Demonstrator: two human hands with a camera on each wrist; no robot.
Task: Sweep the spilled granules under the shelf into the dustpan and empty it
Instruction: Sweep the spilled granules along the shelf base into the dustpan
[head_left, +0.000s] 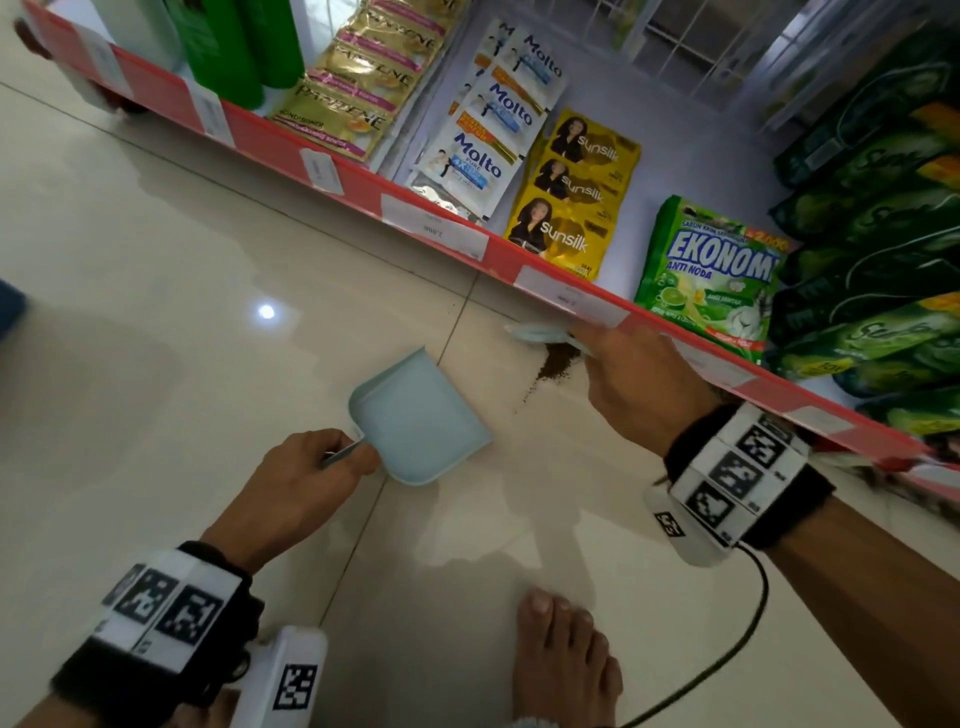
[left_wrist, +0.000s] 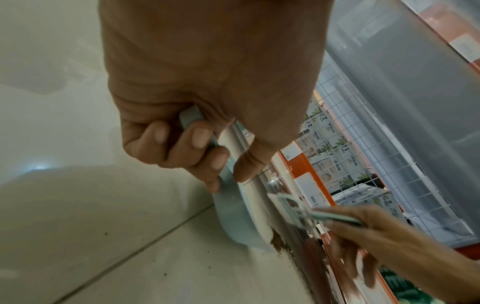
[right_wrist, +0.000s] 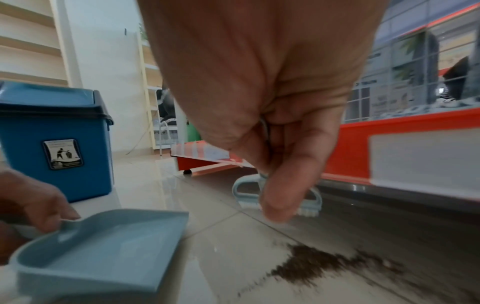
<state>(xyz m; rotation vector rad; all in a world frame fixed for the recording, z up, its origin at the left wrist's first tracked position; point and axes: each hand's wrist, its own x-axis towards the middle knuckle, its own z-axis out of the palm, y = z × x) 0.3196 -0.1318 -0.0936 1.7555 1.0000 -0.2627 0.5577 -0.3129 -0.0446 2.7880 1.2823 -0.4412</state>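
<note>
A pale blue dustpan (head_left: 421, 415) (left_wrist: 236, 218) (right_wrist: 103, 246) lies on the cream tiles, its mouth pointing toward the shelf. My left hand (head_left: 311, 467) (left_wrist: 197, 148) grips its handle. Dark brown granules (head_left: 556, 364) (right_wrist: 311, 265) (left_wrist: 279, 244) lie in a small heap at the shelf's foot, with a thin trail running toward me. My right hand (head_left: 634, 384) (right_wrist: 275, 181) holds a small pale blue brush (head_left: 540, 335) (right_wrist: 280, 197) (left_wrist: 293, 211) by its handle, bristles down just beyond the heap. Nothing shows inside the pan.
The red-edged bottom shelf (head_left: 363, 192) runs diagonally, stocked with sachets and green bags. A blue swing-lid bin (right_wrist: 54, 139) stands on the floor behind the dustpan. My bare foot (head_left: 563, 660) is planted near the front edge, and a black cable (head_left: 748, 629) trails beside it.
</note>
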